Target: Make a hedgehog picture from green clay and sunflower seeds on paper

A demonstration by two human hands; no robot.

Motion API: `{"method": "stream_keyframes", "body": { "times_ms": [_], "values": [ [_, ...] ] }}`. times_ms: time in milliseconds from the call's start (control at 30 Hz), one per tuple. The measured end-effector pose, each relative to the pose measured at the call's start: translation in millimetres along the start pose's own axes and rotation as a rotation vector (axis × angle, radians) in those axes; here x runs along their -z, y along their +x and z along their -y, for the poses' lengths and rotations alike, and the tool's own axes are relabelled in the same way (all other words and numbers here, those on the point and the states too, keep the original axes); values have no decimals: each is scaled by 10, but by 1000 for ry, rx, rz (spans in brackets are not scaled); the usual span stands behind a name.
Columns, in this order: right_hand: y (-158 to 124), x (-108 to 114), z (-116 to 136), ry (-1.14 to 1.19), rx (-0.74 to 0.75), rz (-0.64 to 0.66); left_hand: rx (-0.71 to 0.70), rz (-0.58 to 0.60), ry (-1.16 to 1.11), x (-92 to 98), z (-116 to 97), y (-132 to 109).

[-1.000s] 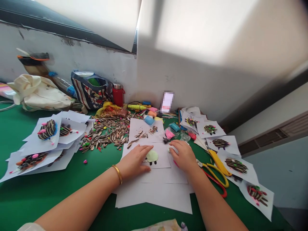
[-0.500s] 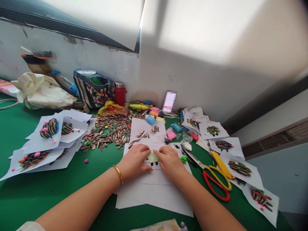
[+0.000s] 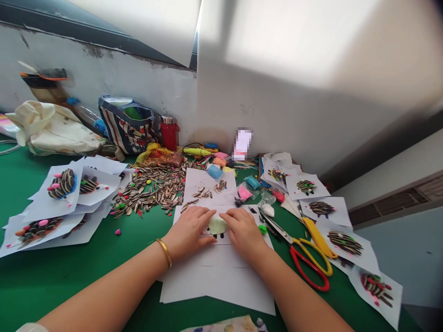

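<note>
A pale green piece of modelling clay (image 3: 218, 224), rounded on top with small dark feet below, lies on the white paper (image 3: 214, 276) in front of me. My left hand (image 3: 194, 228) rests at its left side, fingers stretched out and thumb apart, the fingertips at its edge. From the right, my right hand (image 3: 244, 230) touches the clay's upper right edge with extended fingers; its thumb is hidden. Both hands are open. A lump of bright green clay (image 3: 263, 229) sits just right of my right hand.
Loose sunflower seeds (image 3: 155, 189) are heaped behind on the left. Scissors (image 3: 309, 260) and a yellow utility knife (image 3: 317, 236) lie on the right. Finished seed-and-clay pictures flank both sides, including one on a left sheet (image 3: 64, 184). A red flask (image 3: 169, 133) stands behind.
The whole view has shifted slightly, with the table items on the left appearing further left. Both hands stay at the clay, and more of its top shows between the fingers.
</note>
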State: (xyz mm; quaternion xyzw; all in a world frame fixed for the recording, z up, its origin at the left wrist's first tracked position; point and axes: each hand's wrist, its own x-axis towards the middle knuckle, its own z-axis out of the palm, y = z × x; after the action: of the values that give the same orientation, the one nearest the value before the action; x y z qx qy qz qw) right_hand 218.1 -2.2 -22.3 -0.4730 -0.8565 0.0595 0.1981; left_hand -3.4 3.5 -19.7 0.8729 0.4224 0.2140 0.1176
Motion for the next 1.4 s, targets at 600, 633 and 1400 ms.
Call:
{"method": "stream_keyframes", "body": {
  "times_ms": [600,633,1400],
  "values": [
    [-7,15,-68,94,56,-141,473,-140,449,602,1078,463],
    [-7,17,-66,97,57,-140,474,-123,435,592,1146,530],
    [-12,-3,-88,131,62,-159,923,-769,-1161,945,1477,623]
  ]
}}
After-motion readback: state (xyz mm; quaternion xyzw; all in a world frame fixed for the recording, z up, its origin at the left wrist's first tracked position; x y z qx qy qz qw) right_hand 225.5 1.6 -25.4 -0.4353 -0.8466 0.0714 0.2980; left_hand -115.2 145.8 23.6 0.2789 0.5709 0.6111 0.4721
